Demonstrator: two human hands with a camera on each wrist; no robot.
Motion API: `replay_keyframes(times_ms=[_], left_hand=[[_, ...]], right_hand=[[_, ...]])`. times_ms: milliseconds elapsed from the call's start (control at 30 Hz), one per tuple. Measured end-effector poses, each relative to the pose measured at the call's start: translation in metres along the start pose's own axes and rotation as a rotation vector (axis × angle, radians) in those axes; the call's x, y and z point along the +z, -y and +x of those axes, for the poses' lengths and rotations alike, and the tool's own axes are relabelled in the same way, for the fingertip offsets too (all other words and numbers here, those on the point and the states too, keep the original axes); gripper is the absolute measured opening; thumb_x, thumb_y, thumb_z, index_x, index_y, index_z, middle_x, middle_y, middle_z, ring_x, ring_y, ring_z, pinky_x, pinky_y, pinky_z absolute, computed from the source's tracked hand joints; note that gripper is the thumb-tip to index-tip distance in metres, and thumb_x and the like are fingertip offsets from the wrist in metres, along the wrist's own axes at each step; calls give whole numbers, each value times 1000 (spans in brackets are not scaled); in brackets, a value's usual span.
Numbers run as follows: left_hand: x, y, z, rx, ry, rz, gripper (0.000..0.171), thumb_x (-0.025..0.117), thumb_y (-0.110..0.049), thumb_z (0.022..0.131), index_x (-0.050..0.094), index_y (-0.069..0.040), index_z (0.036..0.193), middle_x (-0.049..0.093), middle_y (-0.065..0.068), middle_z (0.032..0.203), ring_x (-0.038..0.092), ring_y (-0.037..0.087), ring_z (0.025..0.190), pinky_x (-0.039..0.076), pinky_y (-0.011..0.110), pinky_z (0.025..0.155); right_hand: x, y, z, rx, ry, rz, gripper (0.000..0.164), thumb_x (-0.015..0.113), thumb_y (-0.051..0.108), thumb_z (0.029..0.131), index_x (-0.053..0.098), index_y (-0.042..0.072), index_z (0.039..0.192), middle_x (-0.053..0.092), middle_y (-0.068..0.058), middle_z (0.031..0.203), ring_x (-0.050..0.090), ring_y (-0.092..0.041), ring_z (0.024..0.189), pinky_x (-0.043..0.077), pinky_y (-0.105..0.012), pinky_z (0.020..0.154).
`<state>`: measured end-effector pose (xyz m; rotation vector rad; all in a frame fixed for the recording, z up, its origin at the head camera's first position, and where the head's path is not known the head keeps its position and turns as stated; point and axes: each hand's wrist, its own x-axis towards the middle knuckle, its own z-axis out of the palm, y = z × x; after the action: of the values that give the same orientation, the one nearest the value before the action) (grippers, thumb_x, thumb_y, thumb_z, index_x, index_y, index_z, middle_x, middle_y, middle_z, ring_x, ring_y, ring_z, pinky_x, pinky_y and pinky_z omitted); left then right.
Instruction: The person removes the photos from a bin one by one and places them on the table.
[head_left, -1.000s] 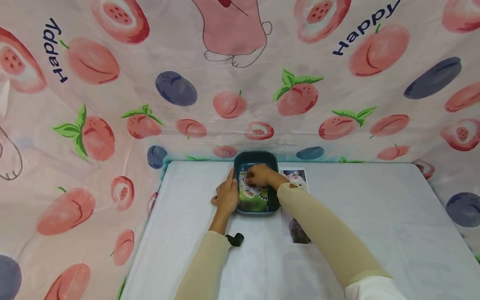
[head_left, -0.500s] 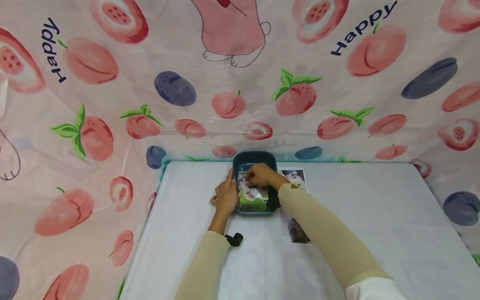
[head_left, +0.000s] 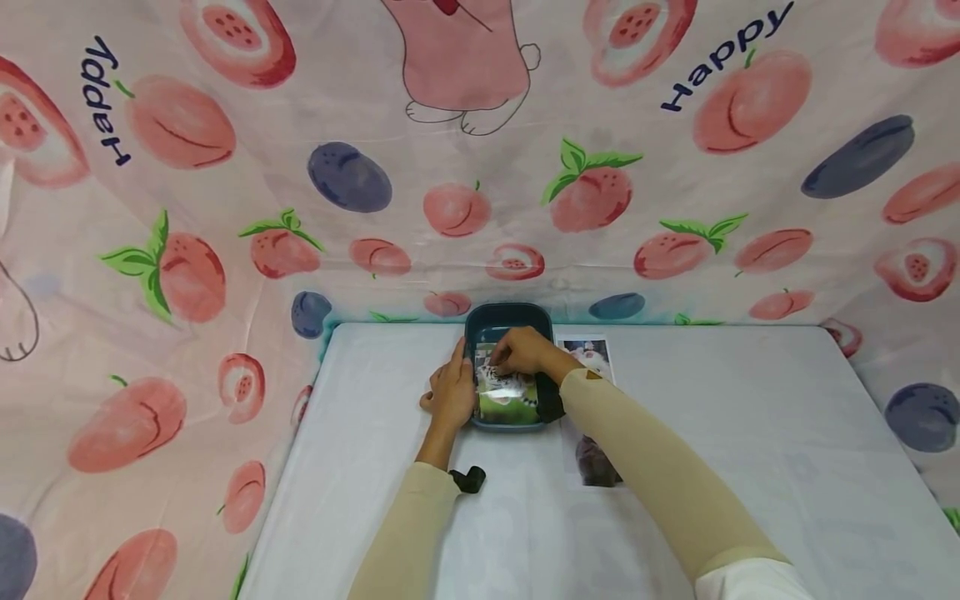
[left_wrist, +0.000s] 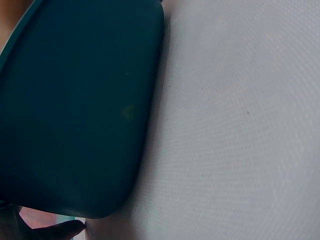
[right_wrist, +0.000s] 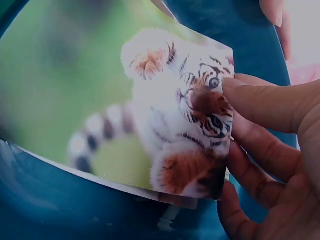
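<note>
A deep teal plastic box (head_left: 508, 427) stands at the far edge of the white table. My left hand (head_left: 450, 393) holds its left wall; in the right wrist view a fingertip (right_wrist: 272, 11) comes over the rim. The box's smooth outer side (left_wrist: 85, 115) fills much of the left wrist view. Inside the box, my right hand (head_left: 521, 350) pinches the end of a glossy tiger cub photo (right_wrist: 150, 115), thumb on the picture face and fingers behind. The photo is tilted and slightly bowed. Under its lower edge another pale sheet edge (right_wrist: 185, 201) shows.
A long white sheet with animal pictures (head_left: 596, 458) lies right of the box, partly under my right forearm. The white-covered table (head_left: 750, 417) spreads to both sides. A fruit-printed cloth (head_left: 517, 208) hangs right behind the box.
The photo in my right hand has bowed and tilted a little, with the glare shifting across it. My right hand moves only slightly; my left hand stays at the box wall.
</note>
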<state>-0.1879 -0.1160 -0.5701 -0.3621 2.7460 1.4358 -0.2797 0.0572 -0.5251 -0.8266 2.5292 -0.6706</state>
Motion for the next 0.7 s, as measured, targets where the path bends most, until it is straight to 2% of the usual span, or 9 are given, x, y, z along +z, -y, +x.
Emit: replay_keyframes(times_ms=[267, 467, 700], left_hand=[[0, 0, 0, -1, 2, -3, 49, 29, -45, 110, 30, -45, 159, 51, -2, 155, 33, 35, 145, 11, 68, 101], [1, 2, 1, -3, -4, 2, 49, 28, -46, 110, 30, -47, 159, 51, -3, 155, 33, 34, 145, 11, 68, 101], [1, 2, 1, -13, -1, 1, 49, 28, -47, 110, 30, -45, 159, 51, -3, 155, 33, 35, 145, 9, 68, 102]], right_hand=[[-4, 0, -3, 5, 23, 69, 22, 80, 14, 88, 81, 18, 109, 79, 3, 92, 69, -7, 75, 57, -30, 76], [-7, 1, -7, -9, 3, 37, 13, 79, 17, 89, 81, 17, 102, 77, 5, 81, 66, -7, 62, 56, -31, 76], [-9, 0, -14, -32, -38, 77, 9, 77, 20, 92, 80, 18, 100, 76, 6, 78, 63, -9, 55, 54, -28, 63]])
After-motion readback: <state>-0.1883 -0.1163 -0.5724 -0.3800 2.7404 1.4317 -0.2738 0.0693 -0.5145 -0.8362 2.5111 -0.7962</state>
